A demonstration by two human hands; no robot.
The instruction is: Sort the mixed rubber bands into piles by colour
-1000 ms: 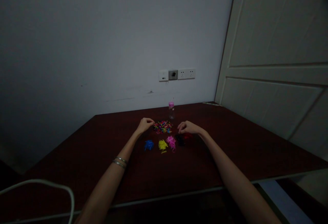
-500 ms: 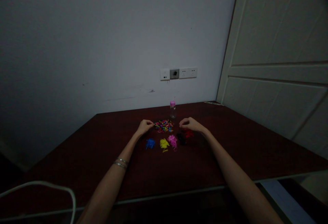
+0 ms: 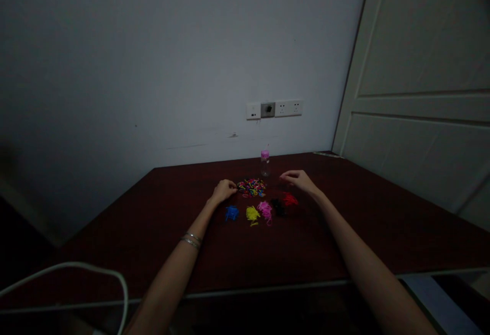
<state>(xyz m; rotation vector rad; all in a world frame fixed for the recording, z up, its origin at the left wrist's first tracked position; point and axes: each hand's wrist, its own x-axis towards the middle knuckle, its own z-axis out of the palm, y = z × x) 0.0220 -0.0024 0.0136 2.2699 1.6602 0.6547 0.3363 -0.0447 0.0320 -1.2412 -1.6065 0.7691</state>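
A mixed pile of small coloured bands point(image 3: 251, 187) lies on the dark red table point(image 3: 344, 233). My left hand point(image 3: 224, 191) rests just left of that pile, fingers curled and touching its edge. My right hand point(image 3: 299, 180) hovers to the pile's right, above the red heap point(image 3: 290, 199), fingers bent and partly apart. In front lie sorted heaps: blue point(image 3: 231, 213), yellow point(image 3: 252, 214), pink point(image 3: 265, 209), black point(image 3: 276, 206). Whether either hand pinches a band is too small to see.
A small clear bottle with a pink cap point(image 3: 264, 163) stands behind the pile near the wall. Wall sockets point(image 3: 274, 109) sit above it. A door point(image 3: 421, 95) is at the right. A white cable point(image 3: 76, 273) loops at the lower left.
My right hand has lifted off the black and red heaps and moved up and right. My left hand stays at the pile's left edge. The view has shifted a little.
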